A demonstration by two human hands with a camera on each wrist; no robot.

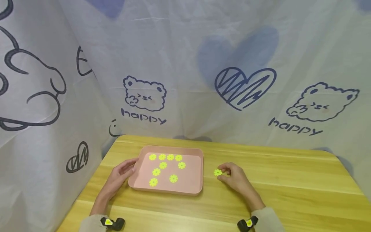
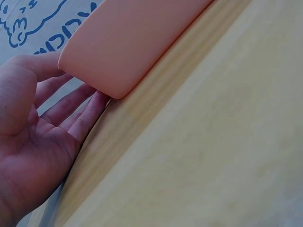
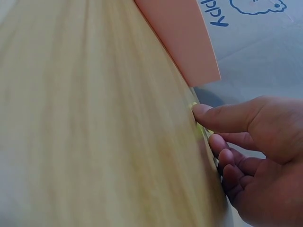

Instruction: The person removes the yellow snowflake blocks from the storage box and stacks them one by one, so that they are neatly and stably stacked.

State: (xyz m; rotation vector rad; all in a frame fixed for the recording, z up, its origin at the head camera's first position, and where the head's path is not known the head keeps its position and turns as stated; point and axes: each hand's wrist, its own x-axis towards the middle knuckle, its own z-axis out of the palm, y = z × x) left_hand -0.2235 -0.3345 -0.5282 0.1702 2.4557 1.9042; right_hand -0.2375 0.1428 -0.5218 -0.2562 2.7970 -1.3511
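A pink rectangular tray (image 1: 188,188) lies on the wooden table. At its left end is my left hand (image 1: 118,177), thumb and fingertips against the side wall. The left wrist view shows those fingers (image 2: 78,116) loosely extended at the tray's outer corner (image 2: 109,56). Off the tray's right side, my right hand (image 1: 236,178) pinches a yellow snowflake building disc (image 1: 217,172) between thumb and index finger, low over the table. In the right wrist view the thumb mostly hides this disc. Several matching yellow discs (image 1: 173,178) lie spread out inside the tray.
The light wooden table (image 1: 290,190) extends right of the tray and toward me. A white cloth (image 1: 185,64) printed with hearts and bears hangs behind the table's far edge, and another cloth side (image 1: 37,154) closes off the left.
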